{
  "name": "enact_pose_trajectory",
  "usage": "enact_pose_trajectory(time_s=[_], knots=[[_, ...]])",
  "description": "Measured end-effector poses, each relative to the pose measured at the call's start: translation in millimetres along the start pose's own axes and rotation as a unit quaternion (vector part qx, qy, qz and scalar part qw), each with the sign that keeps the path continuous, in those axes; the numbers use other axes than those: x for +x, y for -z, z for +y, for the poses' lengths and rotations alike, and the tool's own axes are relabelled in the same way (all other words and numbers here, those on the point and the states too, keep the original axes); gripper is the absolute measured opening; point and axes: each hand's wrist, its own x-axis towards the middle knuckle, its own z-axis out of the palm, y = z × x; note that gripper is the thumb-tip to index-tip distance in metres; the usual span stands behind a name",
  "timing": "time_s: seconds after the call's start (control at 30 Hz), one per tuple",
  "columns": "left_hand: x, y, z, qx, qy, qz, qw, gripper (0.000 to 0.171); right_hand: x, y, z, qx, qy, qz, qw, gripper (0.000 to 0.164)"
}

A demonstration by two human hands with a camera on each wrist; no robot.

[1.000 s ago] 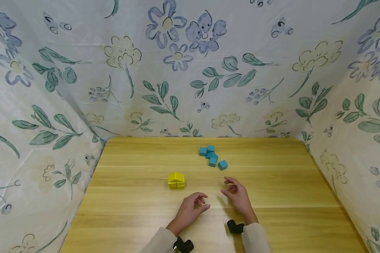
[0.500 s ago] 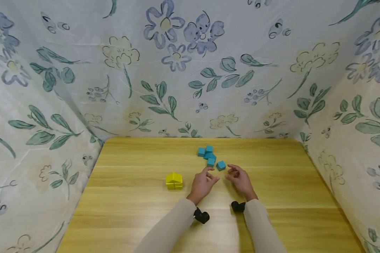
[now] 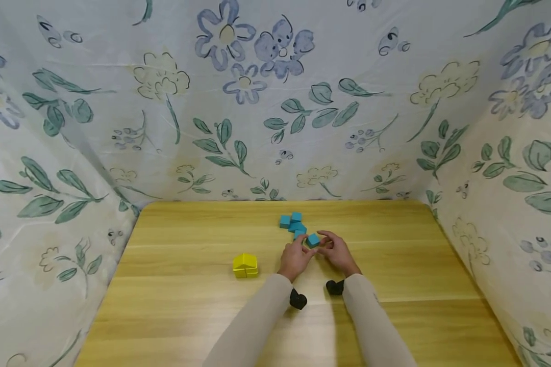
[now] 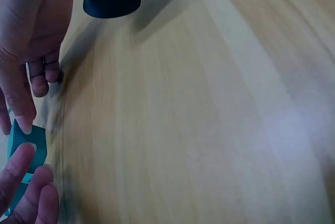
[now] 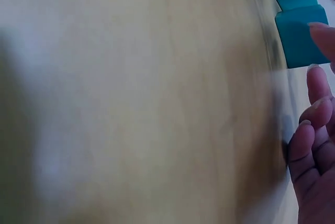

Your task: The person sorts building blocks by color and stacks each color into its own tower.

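A small blue cube (image 3: 313, 240) sits on the wooden table between the two hands. My left hand (image 3: 296, 259) has its curved thumb and index finger at the left side of this cube; in the left wrist view the thumb tip lies at the edge of the blue cube (image 4: 29, 143). From the right, my right hand (image 3: 337, 254) curves its index finger and thumb about the other side. The right wrist view has the right thumb over the face of the cube (image 5: 299, 38), with a fingertip at its lower edge.
Several more blue blocks (image 3: 285, 221) cluster just behind and left of the hands, one partly hidden by the left fingers. A little house shape of yellow blocks (image 3: 245, 266) stands left of the left forearm. Floral cloth (image 3: 275, 102) surrounds the table (image 3: 174, 300) at the back and sides.
Both hands have reached forward over the table, the left one also rightward, and come together at the blue cube. The cube and the other blocks keep their arrangement.
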Motion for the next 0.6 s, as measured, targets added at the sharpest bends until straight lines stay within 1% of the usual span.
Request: enact_pose_trajectory(time_s=[0.2,0.3,0.43,0.6], knots=[[4.4,-3.5,-1.9,0.032,-0.017,0.005,0.9993,0.052,3,-1,0,-0.007,-0.002,-0.009,1.0,0.047],[6.4,-4.5,-1.8,0.044,-0.017,0.006,0.9989,0.053,4,0,-1,-0.008,0.0,-0.014,1.0,0.047],[9.6,-5.6,-0.7,0.051,-0.007,0.006,0.9986,0.051,4,1,-2,-0.007,-0.005,-0.013,1.0,0.044],[12.5,-7.3,-0.4,0.054,0.017,0.011,0.9983,0.043,5,-1,-1,-0.007,-0.008,-0.015,1.0,0.037]])
